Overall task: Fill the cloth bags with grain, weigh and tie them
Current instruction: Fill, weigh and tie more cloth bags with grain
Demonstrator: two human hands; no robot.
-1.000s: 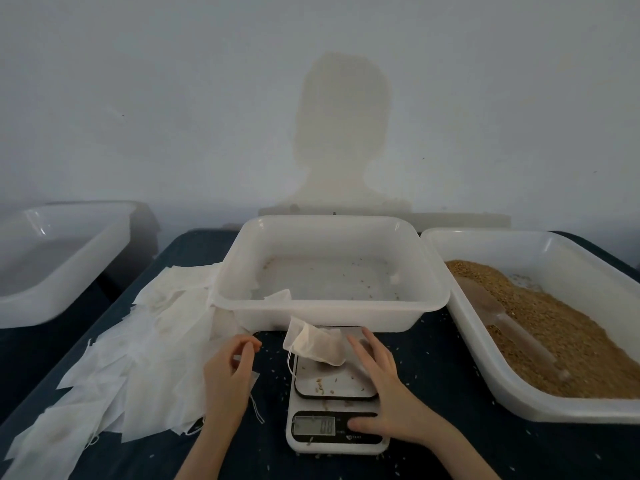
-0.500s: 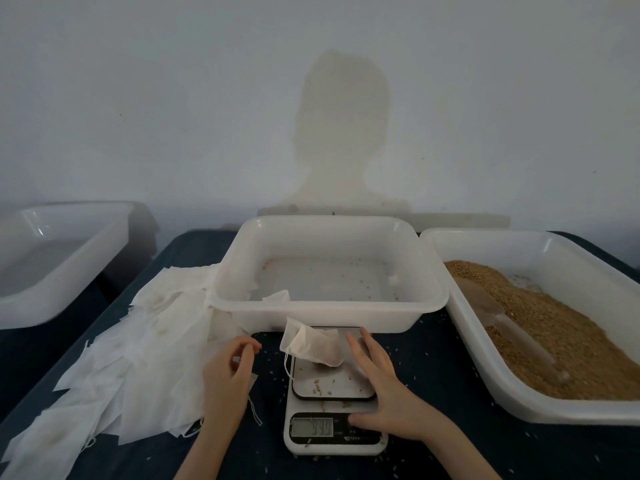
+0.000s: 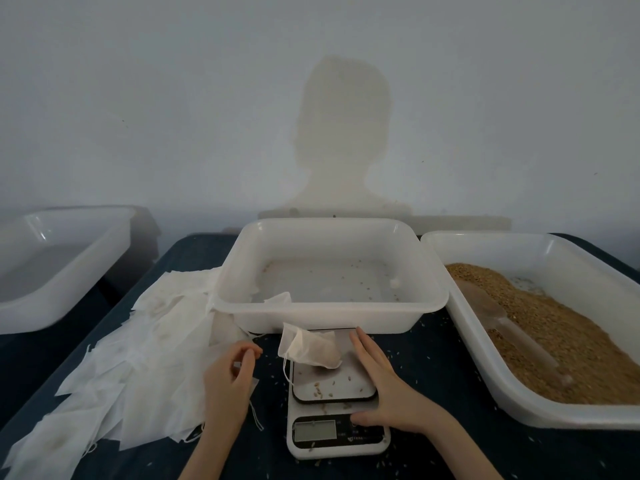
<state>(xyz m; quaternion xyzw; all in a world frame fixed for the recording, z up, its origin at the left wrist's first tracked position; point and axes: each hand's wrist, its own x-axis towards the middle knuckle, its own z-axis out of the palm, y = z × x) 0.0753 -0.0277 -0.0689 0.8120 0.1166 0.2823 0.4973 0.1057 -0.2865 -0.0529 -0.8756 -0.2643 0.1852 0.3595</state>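
A small white cloth bag [image 3: 311, 348], partly filled, lies on the plate of a white kitchen scale [image 3: 334, 403], its drawstring hanging off the left edge. My right hand [image 3: 384, 386] lies flat along the scale's right side, its thumb on the panel beside the display. My left hand [image 3: 228, 379] hovers left of the scale with fingers loosely curled, holding nothing that I can see. Several loose grains lie on the scale plate.
A heap of empty white cloth bags [image 3: 138, 355] covers the table's left. Behind the scale stands a nearly empty white tub [image 3: 332, 317]. A white tub [image 3: 595, 415] at right holds brown grain [image 3: 540, 327] and a clear scoop [image 3: 502, 323]. Another tub [image 3: 45, 306] stands far left.
The scale's display reading changed between frames. My hands and the bag have hardly moved.
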